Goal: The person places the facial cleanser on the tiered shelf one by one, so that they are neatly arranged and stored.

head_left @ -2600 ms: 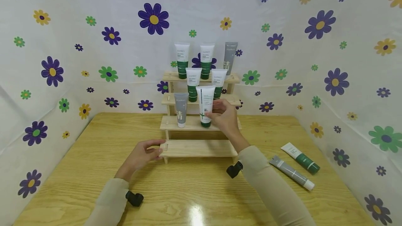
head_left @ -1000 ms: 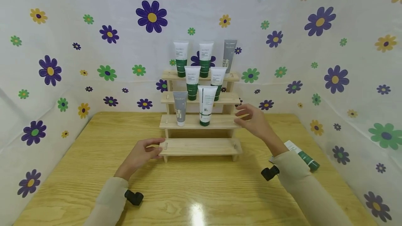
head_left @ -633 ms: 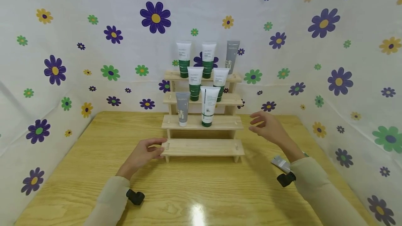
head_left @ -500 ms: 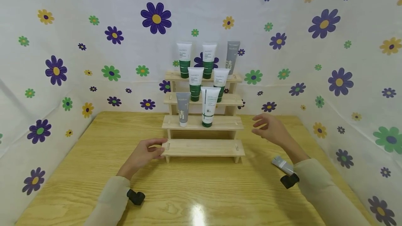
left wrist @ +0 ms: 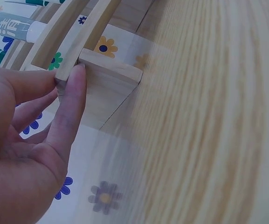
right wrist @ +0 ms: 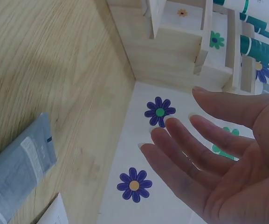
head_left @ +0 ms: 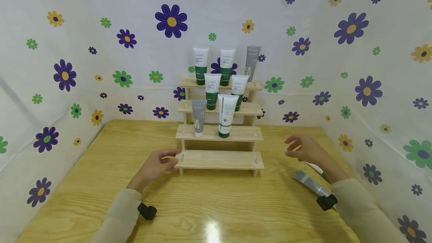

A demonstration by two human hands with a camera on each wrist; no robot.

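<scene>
My left hand (head_left: pixel 156 166) pinches the left end of the lowest step of a wooden tiered stand (head_left: pixel 219 159), thumb and fingers at the board's corner in the left wrist view. To the right of the stand, my right hand (head_left: pixel 305 148) hovers with relaxed, parted fingers and holds nothing. Below it on the table lie a grey tube (head_left: pixel 312 183) and a white-and-green tube (head_left: pixel 315 167), the latter mostly hidden by the forearm. On the stand's second step from the bottom stand a grey tube (head_left: pixel 198 118) and a white tube with a green cap (head_left: pixel 227 115).
Higher steps bear white-and-green tubes (head_left: pixel 212 91), several in all, and a grey tube (head_left: pixel 252 63) at the top right. A white cloth with printed flowers (head_left: pixel 141 48) surrounds the wooden table (head_left: pixel 189 205) at the back and sides.
The right hand has let go of the white tube, left standing on the second step, and moved right and down toward the lying tubes. The left hand stays at the stand.
</scene>
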